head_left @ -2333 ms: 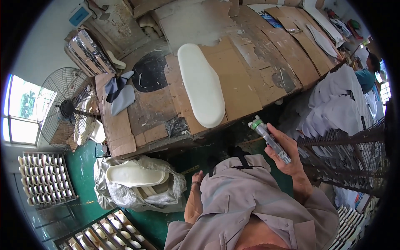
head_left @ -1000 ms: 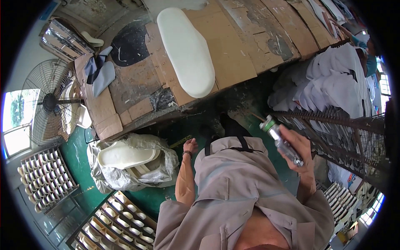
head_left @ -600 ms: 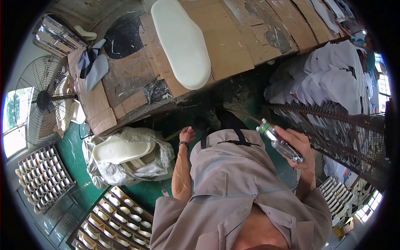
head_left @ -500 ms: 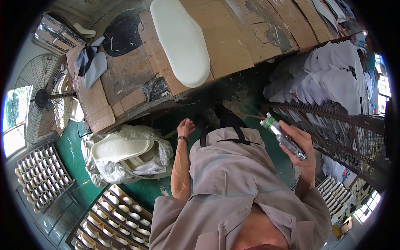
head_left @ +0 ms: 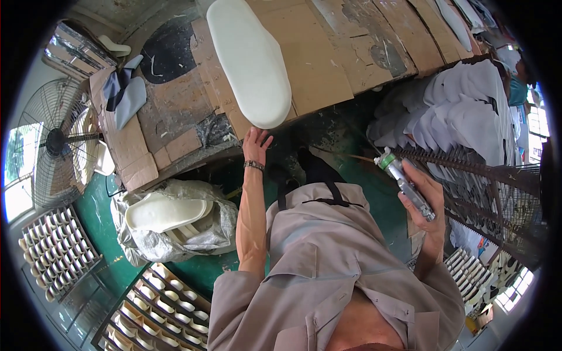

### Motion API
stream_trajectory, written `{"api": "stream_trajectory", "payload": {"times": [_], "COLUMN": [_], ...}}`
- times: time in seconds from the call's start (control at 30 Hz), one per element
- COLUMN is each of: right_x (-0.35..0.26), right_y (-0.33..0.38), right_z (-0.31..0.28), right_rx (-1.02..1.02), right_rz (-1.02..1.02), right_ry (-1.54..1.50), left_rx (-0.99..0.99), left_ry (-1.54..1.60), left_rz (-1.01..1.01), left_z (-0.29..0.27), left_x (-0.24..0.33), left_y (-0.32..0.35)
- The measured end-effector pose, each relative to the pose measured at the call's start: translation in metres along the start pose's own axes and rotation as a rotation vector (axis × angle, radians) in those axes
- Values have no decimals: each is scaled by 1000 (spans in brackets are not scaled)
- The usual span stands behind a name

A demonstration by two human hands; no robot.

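On the cardboard-covered bench lies a large cream shoe-sole-shaped piece, its rounded near end over the bench's front edge. My left hand reaches up to that end, fingers stretched and apart, the fingertips at or just under its rim; whether they touch cannot be made out. To the right, away from the bench, my right hand is wrapped round a silver cylindrical hand tool with a green ring near its top. The tool's exact kind does not show. Its upper end points toward the bench side.
Cardboard covers the bench, with grey scraps on its left. A wire fan stands at far left. Below the bench sits a plastic sack holding cream soles. Racks of small cream pieces and hanging white sheets flank me.
My left hand has moved up from below the bench to the near end of the cream piece, its fingers spreading. My right hand, still holding the silver tool, has shifted slightly right.
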State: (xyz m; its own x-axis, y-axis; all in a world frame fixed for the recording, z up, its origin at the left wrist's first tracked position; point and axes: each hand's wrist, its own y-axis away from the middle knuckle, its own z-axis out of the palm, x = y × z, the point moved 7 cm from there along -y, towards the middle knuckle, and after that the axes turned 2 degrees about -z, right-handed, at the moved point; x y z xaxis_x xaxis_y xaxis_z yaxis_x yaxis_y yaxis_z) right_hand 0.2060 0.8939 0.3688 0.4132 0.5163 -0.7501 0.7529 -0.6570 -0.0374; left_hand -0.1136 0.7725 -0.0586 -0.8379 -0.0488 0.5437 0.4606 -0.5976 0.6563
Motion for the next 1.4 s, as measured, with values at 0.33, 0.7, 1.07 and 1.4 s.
{"api": "stream_trajectory", "payload": {"times": [0.33,0.7,1.07,1.4], "right_x": [-2,-6,-28,-13], "right_y": [-15,-13,-31,-46], "right_z": [-10,-8,15,-20], "right_rx": [-111,-31,-135,117], "right_rz": [-17,49,-107,8], "right_ry": [40,25,10,15], "left_rx": [-14,-42,-52,-39], "left_ry": [202,278,321,352], "left_rz": [-38,-52,-57,-78], "left_z": [5,4,11,8], "left_x": [-8,-11,-10,-17], "left_y": [-7,-12,-7,-10]}}
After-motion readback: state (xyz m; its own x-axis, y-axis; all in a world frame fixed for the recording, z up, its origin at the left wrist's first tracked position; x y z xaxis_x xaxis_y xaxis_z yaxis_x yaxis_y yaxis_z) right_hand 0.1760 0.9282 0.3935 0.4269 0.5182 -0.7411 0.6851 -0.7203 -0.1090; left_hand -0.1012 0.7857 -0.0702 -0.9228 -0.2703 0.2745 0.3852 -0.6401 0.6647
